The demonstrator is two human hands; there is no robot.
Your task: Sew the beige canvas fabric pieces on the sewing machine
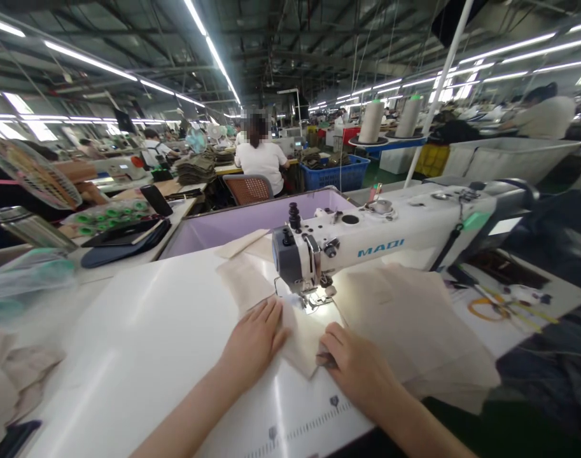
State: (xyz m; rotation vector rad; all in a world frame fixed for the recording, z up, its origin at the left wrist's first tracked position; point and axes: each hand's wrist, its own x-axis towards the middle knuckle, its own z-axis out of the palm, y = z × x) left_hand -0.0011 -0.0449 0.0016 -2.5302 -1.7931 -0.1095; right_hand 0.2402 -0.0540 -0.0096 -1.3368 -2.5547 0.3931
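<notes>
Your right hand [359,369] curls its fingers [335,337] at the near part of the beige cloth [297,337], over a small dark thing [325,357]; how firmly they grip, I cannot tell. Your left hand [252,340] lies flat on that cloth, fingers outstretched and close together. The cloth rests on the white table [166,331], under one sewing machine [376,235], whose head hides part of it. Right of it lie a larger cloth [405,318] and orange-handled scissors [485,317]; beyond stand two thread cones [371,122] and one blue basket [335,173]
</notes>
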